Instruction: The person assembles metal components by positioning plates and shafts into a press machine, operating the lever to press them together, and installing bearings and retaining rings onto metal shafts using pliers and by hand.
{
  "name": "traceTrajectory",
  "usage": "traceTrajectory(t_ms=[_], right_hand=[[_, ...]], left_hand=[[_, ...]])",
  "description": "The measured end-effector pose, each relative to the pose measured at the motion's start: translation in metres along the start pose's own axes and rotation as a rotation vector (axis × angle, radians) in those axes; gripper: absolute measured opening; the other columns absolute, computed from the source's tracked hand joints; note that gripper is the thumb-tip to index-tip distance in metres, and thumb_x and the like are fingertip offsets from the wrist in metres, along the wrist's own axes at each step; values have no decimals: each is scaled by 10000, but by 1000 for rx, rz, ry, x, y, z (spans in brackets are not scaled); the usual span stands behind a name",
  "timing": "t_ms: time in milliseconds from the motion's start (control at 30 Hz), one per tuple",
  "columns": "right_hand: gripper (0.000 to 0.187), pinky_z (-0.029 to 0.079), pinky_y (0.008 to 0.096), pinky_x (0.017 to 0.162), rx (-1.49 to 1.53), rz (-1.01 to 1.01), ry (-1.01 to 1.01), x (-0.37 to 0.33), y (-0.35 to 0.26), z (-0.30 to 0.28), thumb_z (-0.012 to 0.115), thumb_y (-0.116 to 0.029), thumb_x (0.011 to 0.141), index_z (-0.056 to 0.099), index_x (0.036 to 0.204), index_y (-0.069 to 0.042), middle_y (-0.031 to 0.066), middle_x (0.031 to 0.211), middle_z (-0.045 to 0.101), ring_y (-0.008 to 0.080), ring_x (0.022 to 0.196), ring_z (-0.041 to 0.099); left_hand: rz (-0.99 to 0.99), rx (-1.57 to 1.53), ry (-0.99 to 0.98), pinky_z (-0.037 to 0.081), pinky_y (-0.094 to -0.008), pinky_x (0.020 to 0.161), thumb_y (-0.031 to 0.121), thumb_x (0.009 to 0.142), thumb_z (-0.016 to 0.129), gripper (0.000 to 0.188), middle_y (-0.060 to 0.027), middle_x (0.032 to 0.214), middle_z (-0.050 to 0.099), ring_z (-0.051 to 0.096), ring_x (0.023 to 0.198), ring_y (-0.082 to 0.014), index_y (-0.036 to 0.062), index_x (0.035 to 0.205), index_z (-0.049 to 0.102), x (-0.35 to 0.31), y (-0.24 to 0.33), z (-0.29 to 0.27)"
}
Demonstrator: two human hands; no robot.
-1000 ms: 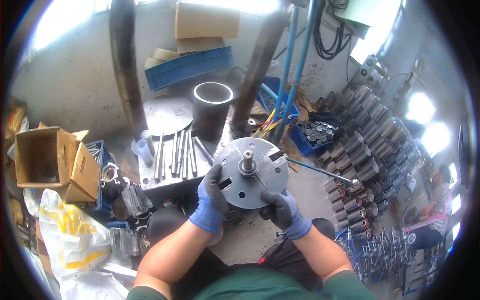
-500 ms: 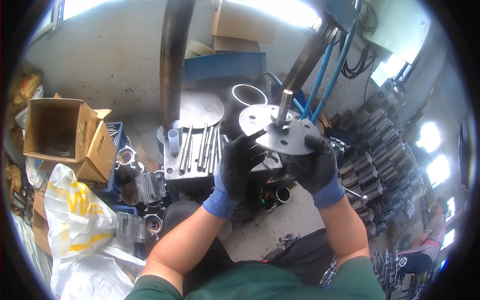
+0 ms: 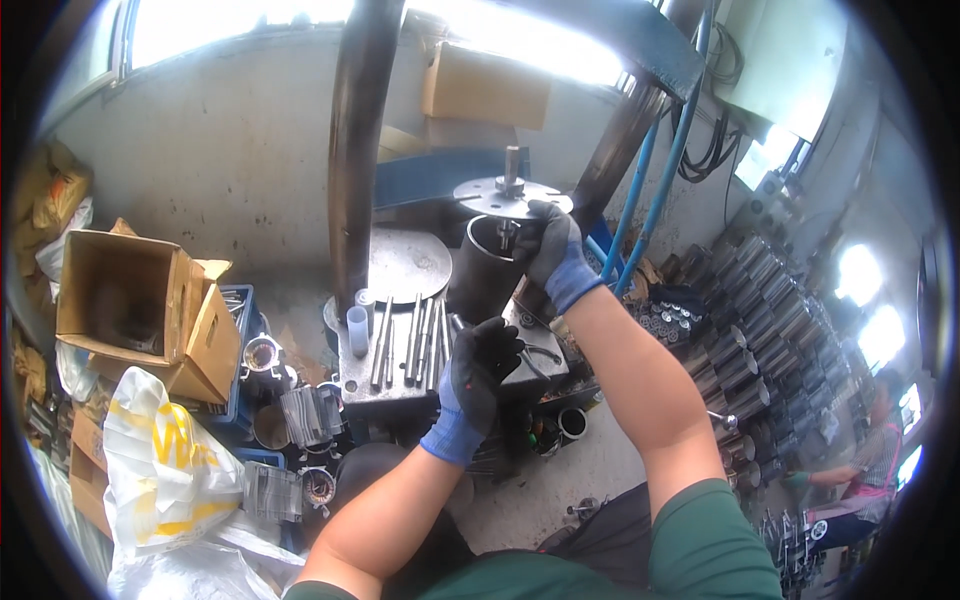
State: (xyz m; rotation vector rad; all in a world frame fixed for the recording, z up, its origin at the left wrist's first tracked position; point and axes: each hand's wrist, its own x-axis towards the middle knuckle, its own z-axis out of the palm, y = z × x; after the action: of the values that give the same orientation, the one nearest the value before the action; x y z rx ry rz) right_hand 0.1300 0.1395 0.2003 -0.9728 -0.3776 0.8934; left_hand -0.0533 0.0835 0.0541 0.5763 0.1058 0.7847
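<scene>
My right hand (image 3: 558,245), in a black-and-blue glove, grips the near right edge of a flat metal disc (image 3: 490,195) with holes and a short upright shaft through its middle. The disc hovers just over the open top of a dark metal cylinder (image 3: 485,280) standing on the bench. Below and left of the cylinder, my left hand (image 3: 486,365), gloved alike, is raised with its fingers loosely bent and apart; I see nothing in it. Several metal rods (image 3: 412,340) lie beside it on the metal bench plate (image 3: 362,385). Pliers (image 3: 543,354) rest to its right.
A translucent plastic tube (image 3: 357,330) stands by a thick steel column (image 3: 358,150); another column rises behind the disc. Cardboard boxes (image 3: 120,300) and a white bag (image 3: 165,470) are at left. Stacked metal cylinders (image 3: 760,330) fill the right, where another person (image 3: 865,470) sits.
My right hand has carried the disc up and away, over the cylinder. My left hand has come off the disc and dropped lower.
</scene>
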Motion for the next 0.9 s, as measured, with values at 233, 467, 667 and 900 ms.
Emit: traceTrajectory(t_ms=[233,467,667,900], right_hand=[[137,356,245,465,-41,58,53,13,19,-19,604,-238,976,558,883,-148,-51,612,462,75,493,418],[153,363,240,463,-9,205,143,7,31,-36,613,-301,1020,552,955,-176,-73,647,452,59,485,394],[229,361,236,452,12,396,159,2,42,-56,660,-323,1019,526,858,-231,-88,611,437,59,471,400],[229,407,240,504,-25,392,12,-21,50,-67,660,-369,1011,610,917,-166,-47,690,525,98,556,485]], left_hand=[[17,1,16,483,-442,1038,604,1058,450,640,-129,1255,704,663,1149,-279,69,1366,620,-6,12,4],[-32,-60,54,494,-435,1026,591,1043,515,620,-125,1236,710,666,1139,-285,61,1340,636,-8,16,1],[-89,-117,83,497,-437,1007,567,1041,543,593,-128,1203,715,669,1124,-289,52,1314,651,-10,13,-3],[-175,-160,147,499,-438,994,533,1048,542,538,-122,1163,729,676,1105,-289,65,1283,667,-11,9,-12]])
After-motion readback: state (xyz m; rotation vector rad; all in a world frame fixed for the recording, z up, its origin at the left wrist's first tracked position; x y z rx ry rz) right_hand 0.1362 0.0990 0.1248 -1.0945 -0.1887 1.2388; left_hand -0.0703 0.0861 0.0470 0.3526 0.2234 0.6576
